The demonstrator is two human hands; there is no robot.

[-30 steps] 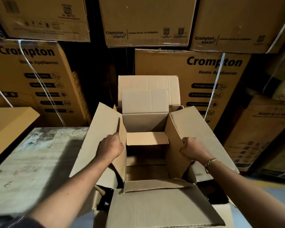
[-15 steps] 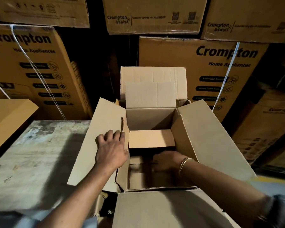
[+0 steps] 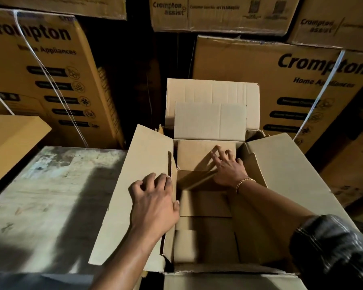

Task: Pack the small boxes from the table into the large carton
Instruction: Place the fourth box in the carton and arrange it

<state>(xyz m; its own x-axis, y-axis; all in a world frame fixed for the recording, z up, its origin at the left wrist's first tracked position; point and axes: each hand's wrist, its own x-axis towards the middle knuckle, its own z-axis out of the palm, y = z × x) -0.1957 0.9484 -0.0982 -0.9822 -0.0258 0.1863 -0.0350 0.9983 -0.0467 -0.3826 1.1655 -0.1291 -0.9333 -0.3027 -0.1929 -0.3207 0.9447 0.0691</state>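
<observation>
**A:** What is the right grip [image 3: 228, 166] up to?

**B:** It holds nothing. The fingers are straight and spread, pressed against the far inner wall of the carton [image 3: 291, 176], with the heel of the hand on a tilted cardboard panel [image 3: 195, 178] just beneath. Half a second ago it was lower and nearer the person, down among the small boxes [image 3: 205, 203].

**A:** Where are those now?

**B:** Just behind its wrist, side by side on the carton floor.

**A:** And the left grip [image 3: 153, 197]?

**B:** A second ago it was a fist on the wall edge. Now it rests slack on the left flap [image 3: 130, 174], fingers loosely bent, thumb over the fold.

**A:** What does that mean for the packing?

**B:** I'd judge the near rows are settled and the far end is being felt for room. The worktop [image 3: 50, 195] lies beyond the left grip.
</observation>
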